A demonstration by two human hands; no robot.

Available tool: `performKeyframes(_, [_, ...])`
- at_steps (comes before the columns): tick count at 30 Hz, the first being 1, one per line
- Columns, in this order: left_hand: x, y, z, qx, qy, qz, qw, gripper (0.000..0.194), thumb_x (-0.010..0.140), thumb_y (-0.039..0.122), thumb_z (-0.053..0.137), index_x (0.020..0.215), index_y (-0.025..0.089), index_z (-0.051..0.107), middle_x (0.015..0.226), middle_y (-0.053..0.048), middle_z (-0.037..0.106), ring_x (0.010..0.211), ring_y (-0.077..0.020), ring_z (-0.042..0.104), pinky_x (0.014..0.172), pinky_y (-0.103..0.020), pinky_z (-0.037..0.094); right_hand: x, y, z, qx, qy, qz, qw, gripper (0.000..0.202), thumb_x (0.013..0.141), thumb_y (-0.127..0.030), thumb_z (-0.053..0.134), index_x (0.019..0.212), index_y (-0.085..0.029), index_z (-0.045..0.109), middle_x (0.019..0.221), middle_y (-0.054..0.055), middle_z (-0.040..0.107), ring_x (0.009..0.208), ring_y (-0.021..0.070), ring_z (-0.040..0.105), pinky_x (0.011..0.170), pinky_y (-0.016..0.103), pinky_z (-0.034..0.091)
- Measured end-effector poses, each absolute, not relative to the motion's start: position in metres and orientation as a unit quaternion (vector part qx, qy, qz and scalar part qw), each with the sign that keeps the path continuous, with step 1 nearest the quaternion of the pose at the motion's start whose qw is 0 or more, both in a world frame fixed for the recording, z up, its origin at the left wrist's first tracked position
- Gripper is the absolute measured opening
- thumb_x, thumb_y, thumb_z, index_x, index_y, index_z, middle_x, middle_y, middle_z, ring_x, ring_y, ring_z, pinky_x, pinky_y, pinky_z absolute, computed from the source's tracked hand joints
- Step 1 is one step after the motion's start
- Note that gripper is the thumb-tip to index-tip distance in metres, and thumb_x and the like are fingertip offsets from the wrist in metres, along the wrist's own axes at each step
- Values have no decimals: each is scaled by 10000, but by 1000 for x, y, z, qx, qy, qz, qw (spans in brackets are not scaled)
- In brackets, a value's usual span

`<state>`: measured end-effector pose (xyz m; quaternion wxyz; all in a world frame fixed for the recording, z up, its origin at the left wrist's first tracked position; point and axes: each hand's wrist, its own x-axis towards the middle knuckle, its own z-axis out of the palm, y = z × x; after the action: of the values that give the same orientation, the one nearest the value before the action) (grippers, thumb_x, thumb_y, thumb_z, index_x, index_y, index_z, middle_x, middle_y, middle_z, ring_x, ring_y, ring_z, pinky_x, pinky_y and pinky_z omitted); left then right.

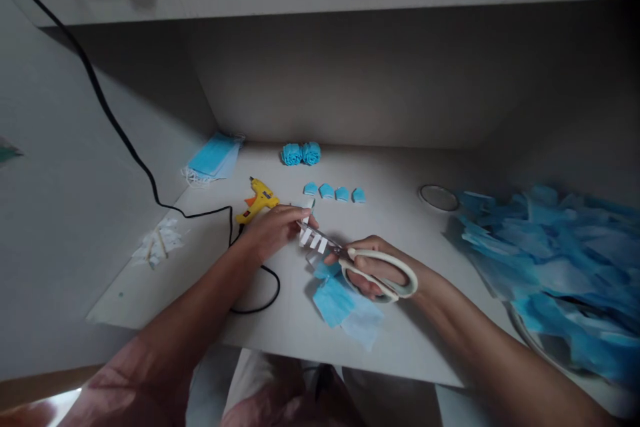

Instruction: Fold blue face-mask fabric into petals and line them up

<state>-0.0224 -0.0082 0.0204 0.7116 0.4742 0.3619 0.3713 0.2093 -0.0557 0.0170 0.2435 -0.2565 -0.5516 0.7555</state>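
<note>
Near the middle of the desk, my left hand (283,227) pinches a small white strip piece (314,239) with several slits along its lower edge. My right hand (373,264) is closed round the cream handles of the scissors (393,274), whose blades point left and lie against the white strip piece. Blue fabric pieces (336,300) lie on the desk below the scissors. Behind the hands, several small blue cut pieces (327,191) form a row, and two blue rolled flowers (301,154) sit farther back.
A yellow glue gun (260,200) with a black cable (125,137) lies left of centre. Blue masks (215,155) are at the back left, and white scraps (159,244) at the left edge. A round lid (439,198) and a large blue fabric heap (565,267) occupy the right.
</note>
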Motion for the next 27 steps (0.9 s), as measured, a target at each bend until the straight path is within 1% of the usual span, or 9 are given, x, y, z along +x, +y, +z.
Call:
performKeyframes(6, [-23, -6, 20, 470, 395, 341, 712, 302, 708, 412, 692, 642, 118, 674, 563, -21, 609, 509, -113, 521, 541, -254, 349, 208, -58, 24, -333, -650, 644, 229, 442, 811, -459, 683, 1102, -127, 688, 531, -64, 483, 412, 45, 408, 398, 179, 363])
performKeyframes(10, [-23, -6, 20, 470, 372, 336, 727, 327, 708, 428, 695, 634, 113, 649, 542, -19, 585, 512, -118, 529, 543, -253, 354, 205, -64, 32, -363, -737, 524, 225, 322, 809, -433, 692, 968, -154, 712, 537, -74, 418, 463, 54, 332, 416, 189, 285])
performKeyframes(12, [-20, -4, 19, 468, 360, 347, 728, 338, 720, 424, 693, 607, 115, 615, 518, -4, 549, 508, -110, 515, 564, -254, 373, 197, -71, 36, -354, -797, 440, 215, 278, 825, -435, 675, 870, -162, 707, 573, -59, 457, 501, 63, 350, 447, 195, 282])
performKeyframes(14, [-17, -3, 16, 462, 357, 361, 727, 341, 735, 418, 689, 599, 126, 578, 501, 20, 505, 488, -91, 475, 576, -250, 380, 187, -79, 40, -300, -855, 381, 186, 288, 832, -448, 665, 816, -161, 694, 616, -34, 529, 552, 81, 423, 505, 206, 334])
performKeyframes(16, [-15, -1, 14, 459, 365, 379, 716, 336, 749, 424, 682, 627, 132, 570, 522, 27, 499, 500, -88, 466, 587, -244, 384, 182, -84, 46, -249, -891, 332, 182, 310, 826, -478, 664, 850, -171, 701, 637, -12, 587, 569, 98, 470, 550, 227, 361])
performKeyframes(19, [-17, -3, 16, 495, 385, 414, 660, 340, 794, 464, 632, 717, 134, 607, 621, -3, 574, 585, -112, 521, 631, -245, 398, 196, -82, 61, -303, -846, 378, 223, 386, 800, -469, 696, 1072, -195, 685, 732, 2, 642, 612, 116, 521, 586, 240, 411])
performKeyframes(21, [-21, -5, 24, 555, 404, 433, 584, 338, 842, 461, 572, 765, 138, 634, 691, -20, 619, 641, -126, 539, 664, -246, 402, 221, -78, 73, -353, -770, 438, 301, 468, 789, -462, 706, 1190, -233, 635, 783, 6, 639, 632, 127, 530, 577, 247, 431])
performKeyframes(24, [-19, -8, 42, 675, 435, 395, 446, 315, 893, 396, 502, 797, 153, 678, 752, -23, 649, 699, -147, 548, 675, -245, 387, 267, -79, 88, -386, -671, 471, 422, 581, 812, -395, 691, 1352, -319, 489, 998, 42, 640, 773, 156, 555, 670, 277, 471])
performKeyframes(27, [5, -5, 55, 797, 404, 307, 326, 258, 892, 313, 507, 789, 186, 706, 764, -19, 665, 726, -168, 556, 698, -261, 363, 302, -88, 90, -478, -530, 465, 524, 467, 875, -357, 608, 1331, -338, 509, 1098, 58, 641, 821, 164, 572, 685, 287, 473])
